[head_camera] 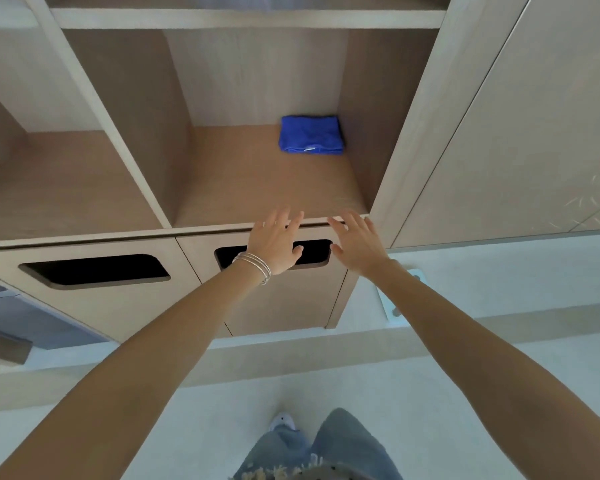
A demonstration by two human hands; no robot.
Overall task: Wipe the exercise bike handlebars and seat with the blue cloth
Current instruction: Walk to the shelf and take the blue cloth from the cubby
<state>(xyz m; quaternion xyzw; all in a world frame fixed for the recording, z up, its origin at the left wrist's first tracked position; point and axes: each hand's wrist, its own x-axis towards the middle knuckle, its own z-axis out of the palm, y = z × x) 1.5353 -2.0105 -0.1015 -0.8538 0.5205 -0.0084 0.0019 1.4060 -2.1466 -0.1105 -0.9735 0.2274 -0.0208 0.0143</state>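
A folded blue cloth (311,135) lies at the back right of an open wooden shelf compartment (257,188). Both my arms reach out toward it. My left hand (276,242), with thin bangles at the wrist, hovers at the shelf's front edge with fingers straight and spread, holding nothing. Beside it, my right hand (357,242) is also spread and empty, at the same front edge. Both hands are well short of the cloth. No exercise bike is in view.
Below the shelf are two drawer fronts with dark cut-out handles (94,270), the right one partly behind my hands. Another open compartment (59,181) lies to the left. A tall cabinet panel (499,133) stands on the right. A pale floor and my legs (312,448) are below.
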